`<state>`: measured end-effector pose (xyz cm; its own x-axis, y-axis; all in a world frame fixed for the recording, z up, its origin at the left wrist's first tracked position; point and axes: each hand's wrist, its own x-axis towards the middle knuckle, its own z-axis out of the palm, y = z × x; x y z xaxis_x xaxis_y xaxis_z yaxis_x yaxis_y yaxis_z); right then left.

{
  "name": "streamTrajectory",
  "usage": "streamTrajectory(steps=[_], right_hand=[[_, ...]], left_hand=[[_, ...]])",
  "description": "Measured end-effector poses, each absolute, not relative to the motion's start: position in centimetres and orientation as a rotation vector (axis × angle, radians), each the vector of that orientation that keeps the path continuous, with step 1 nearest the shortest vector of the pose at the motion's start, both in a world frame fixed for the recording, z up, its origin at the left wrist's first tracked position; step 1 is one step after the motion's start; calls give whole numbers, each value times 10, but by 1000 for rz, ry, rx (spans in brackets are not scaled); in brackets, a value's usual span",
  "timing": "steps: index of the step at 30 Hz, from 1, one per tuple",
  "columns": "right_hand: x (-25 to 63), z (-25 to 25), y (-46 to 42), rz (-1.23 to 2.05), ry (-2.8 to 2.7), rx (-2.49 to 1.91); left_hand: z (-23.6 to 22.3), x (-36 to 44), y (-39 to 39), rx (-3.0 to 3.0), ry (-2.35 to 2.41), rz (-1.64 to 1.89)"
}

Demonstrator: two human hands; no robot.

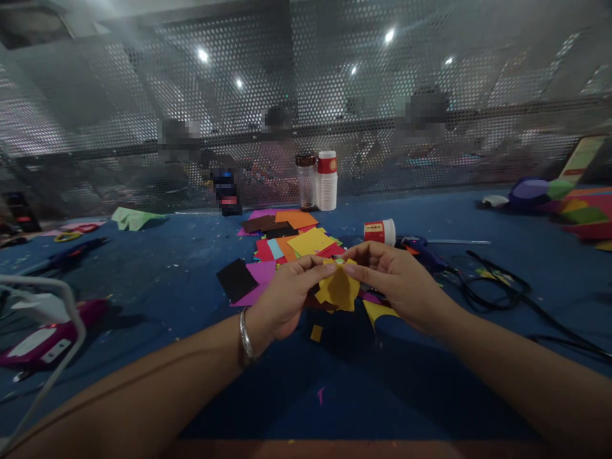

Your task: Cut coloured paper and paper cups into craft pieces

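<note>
Between my hands, above the blue table, is a yellow cut-out of paper or thin felt with a notched edge. My left hand, a silver bangle at its wrist, pinches the left upper edge between thumb and fingers. On the other side, my right hand grips the right upper edge the same way. Just beyond lies a pile of coloured sheets, with a yellow sheet on top. A black square overlaps a purple sheet at the left. Below my hands lies a small yellow scrap.
A stack of paper cups stands beside a clear bottle at the back. One red-and-white cup lies tipped over. To the right are a glue gun and black cable; a magenta power strip lies left.
</note>
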<state>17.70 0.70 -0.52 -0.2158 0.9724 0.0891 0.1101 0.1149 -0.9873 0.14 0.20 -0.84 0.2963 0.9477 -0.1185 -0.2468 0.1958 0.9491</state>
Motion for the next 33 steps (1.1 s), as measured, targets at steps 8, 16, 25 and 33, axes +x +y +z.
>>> streamTrajectory(steps=[8, 16, 25, 33], right_hand=[[175, -3, 7, 1216, -1496, -1126], [174, -4, 7, 1213, -1506, -1107], [179, 2, 6, 1143, -1519, -1078], [184, 0, 12, 1169, -1493, -1061]], left_hand=[[-9, 3, 3, 1018, 892, 1014], [-11, 2, 4, 1056, 903, 1015], [-14, -5, 10, 1357, 853, 1198], [-10, -12, 4, 1790, 765, 1297]])
